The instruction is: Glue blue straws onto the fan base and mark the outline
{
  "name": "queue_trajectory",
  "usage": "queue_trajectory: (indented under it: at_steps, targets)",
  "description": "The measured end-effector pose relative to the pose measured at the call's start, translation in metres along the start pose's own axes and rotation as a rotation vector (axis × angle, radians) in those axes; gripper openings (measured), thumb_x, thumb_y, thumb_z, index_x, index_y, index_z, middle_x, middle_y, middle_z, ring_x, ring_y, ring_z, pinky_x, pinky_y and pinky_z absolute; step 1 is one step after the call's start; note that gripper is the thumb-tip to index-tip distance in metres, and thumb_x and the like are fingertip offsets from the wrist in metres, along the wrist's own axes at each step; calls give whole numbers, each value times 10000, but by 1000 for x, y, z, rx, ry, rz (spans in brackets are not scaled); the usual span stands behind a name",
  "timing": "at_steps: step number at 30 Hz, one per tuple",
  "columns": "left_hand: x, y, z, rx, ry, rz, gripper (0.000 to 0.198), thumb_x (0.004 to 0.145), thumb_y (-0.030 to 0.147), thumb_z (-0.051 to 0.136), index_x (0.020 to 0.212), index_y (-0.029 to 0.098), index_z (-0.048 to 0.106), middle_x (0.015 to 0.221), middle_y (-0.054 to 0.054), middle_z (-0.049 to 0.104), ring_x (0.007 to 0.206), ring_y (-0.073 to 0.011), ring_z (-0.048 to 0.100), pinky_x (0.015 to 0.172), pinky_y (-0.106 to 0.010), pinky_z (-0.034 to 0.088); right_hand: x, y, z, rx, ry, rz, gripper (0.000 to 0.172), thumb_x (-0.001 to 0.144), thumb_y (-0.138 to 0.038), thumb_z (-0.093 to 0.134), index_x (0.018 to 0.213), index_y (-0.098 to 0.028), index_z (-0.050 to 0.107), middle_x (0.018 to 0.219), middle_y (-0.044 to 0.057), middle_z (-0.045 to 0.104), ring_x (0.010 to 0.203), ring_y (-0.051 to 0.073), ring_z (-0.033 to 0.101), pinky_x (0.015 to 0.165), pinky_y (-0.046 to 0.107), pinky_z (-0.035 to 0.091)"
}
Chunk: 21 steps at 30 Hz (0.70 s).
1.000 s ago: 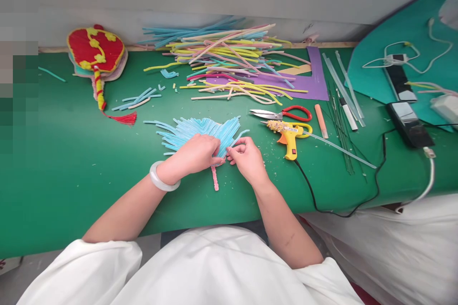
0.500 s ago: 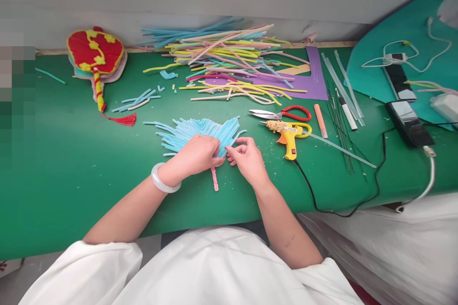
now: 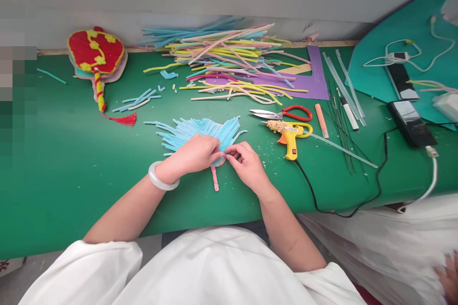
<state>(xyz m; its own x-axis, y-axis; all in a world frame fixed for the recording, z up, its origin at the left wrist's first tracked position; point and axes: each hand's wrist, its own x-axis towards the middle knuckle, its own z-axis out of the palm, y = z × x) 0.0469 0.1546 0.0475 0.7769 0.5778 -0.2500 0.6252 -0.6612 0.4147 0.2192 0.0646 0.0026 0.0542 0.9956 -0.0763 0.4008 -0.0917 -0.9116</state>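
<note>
R grip [image 3: 247,166] inward, strips [image 3: 213,129] @ fingertips [image 3: 232,148]

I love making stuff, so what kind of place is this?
It looks like a craft workspace: there's a pile of colorful stems, a yellow glue gun and scissors on the green table.

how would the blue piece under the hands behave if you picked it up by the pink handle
The blue piece would probably feel light, since thin strips cover it. The strips splayed loose at the left would likely bend or flop. The pink handle looks narrow beside the wide top, so the piece might tip when held there.
</note>
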Motion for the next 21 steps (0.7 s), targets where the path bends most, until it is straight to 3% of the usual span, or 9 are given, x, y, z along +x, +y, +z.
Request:
queue_trajectory:
  at_steps: [3, 8, 15, 21]
  targets:
    - [-1, -1, -3, -39, -7, 10, 260, 970, 280, 443, 748, 200, 553, 733, -27, 647, 657, -180, 563, 628, -306, 353, 0, 0, 1, -23, 4, 13, 99, 878, -239, 582, 929, -258, 664, 923, 11, 564, 799, 158, 614, 747, 304, 528]
    - [-1, -3, -4, -99, -38, -1, 143, 891, 298, 578, 781, 205, 581, 760, -9, 666, 698, -184, 582, 640, -292, 364, 1, 2, 2, -63, 18, -3, 91, 880, -229, 583, 925, -253, 658, 915, 8, 576, 791, 158, 612, 777, 317, 516]
    - [0, -2, 0, -30, -24, -2, 253, 939, 384, 534, 765, 202, 550, 753, -15, 649, 690, -188, 570, 660, -306, 344, 0, 1, 2, -83, 17, -6, 82, 881, -222, 581, 918, -246, 650, 915, 9, 577, 781, 157, 610, 756, 314, 506]
    - [-3, 3, 4, 48, -21, -14, 253, 898, 419, 607, 812, 190, 542, 844, -43, 657, 784, -212, 583, 746, -334, 356, 0, -3, 2, -98, 25, 10, 73, 877, -218, 585, 917, -248, 639, 909, 8, 586, 769, 156, 615, 774, 319, 514]
